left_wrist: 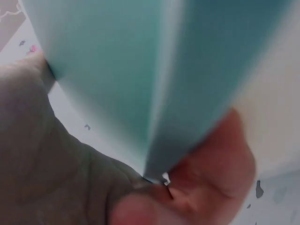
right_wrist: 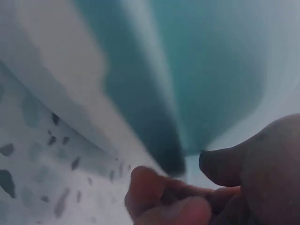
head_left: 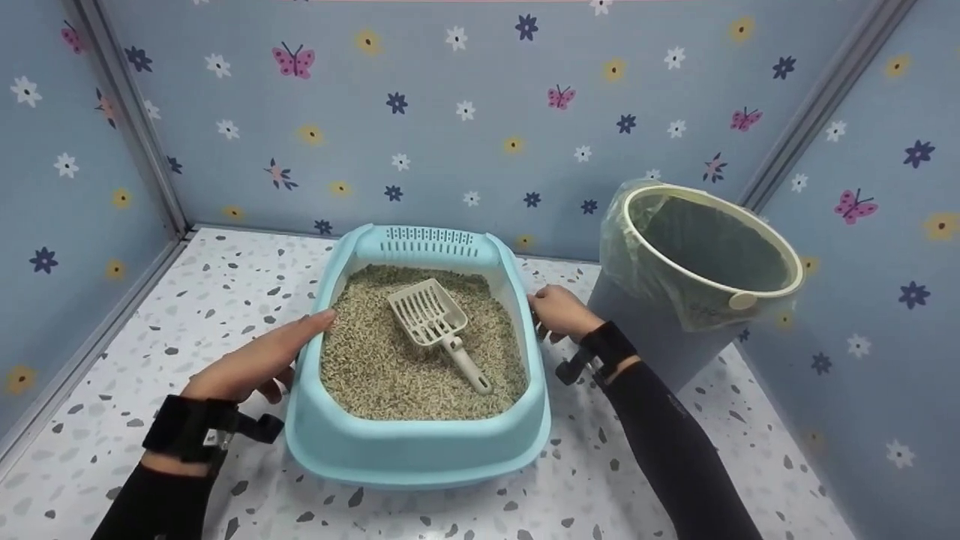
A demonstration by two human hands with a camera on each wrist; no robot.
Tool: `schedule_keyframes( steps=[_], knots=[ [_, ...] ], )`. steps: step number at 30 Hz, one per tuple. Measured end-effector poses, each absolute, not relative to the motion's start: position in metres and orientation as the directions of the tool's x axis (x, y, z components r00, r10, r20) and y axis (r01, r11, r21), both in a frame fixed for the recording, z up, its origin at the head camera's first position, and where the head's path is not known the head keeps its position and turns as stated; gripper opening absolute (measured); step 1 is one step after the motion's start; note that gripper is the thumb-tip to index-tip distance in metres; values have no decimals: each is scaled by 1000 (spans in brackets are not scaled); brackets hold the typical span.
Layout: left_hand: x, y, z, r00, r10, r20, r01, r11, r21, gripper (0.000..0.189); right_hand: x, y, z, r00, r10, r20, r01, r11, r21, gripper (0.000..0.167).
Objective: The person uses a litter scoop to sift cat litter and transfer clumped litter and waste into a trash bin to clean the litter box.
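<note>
A light-blue litter box (head_left: 416,450) stands on the speckled surface, filled with tan pellet litter (head_left: 375,360). On the litter lies a beige slotted litter scoop (head_left: 466,365), its handle towards the front right. My left hand (head_left: 259,358) grips the box's left rim, one digit reaching over the top. Curled fingers (left_wrist: 211,173) show under the rim edge in the left wrist view. At the right rim, my right hand (head_left: 566,309) holds the edge. The right wrist view shows its thumb (right_wrist: 222,166) against the rim and curled fingers (right_wrist: 145,190) beneath it.
Right of the box stands a grey bin (head_left: 637,330) with a cream ring (head_left: 637,229) and a translucent liner (head_left: 622,247). Blue flowered panels (head_left: 465,150) enclose the back and sides. White speckled flooring (head_left: 225,277) surrounds the box.
</note>
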State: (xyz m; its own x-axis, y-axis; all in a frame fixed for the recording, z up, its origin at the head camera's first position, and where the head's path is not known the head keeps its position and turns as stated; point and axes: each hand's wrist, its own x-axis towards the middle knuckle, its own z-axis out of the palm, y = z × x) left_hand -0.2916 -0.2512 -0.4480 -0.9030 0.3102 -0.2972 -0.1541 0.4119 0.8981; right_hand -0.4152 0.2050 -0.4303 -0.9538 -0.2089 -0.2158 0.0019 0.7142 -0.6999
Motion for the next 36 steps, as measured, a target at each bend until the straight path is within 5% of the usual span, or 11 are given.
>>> schedule_keyframes(
  steps=[11, 29, 36],
  knots=[
    [-259, -243, -442, -927, 248, -280, -148, 446, 883, 95, -422, 211, -461, -923, -294, -249, 126, 379, -917, 47],
    [-289, -277, -448, -926, 321, -200, -61, 395, 916, 66, -367, 204, -479, -964, -177, -200, 164, 199, -966, 42],
    [-264, -270, -438, -924, 274, -267, -121, 455, 882, 73, -374, 220, -474, -955, -195, -222, 172, 246, -954, 42]
  ],
)
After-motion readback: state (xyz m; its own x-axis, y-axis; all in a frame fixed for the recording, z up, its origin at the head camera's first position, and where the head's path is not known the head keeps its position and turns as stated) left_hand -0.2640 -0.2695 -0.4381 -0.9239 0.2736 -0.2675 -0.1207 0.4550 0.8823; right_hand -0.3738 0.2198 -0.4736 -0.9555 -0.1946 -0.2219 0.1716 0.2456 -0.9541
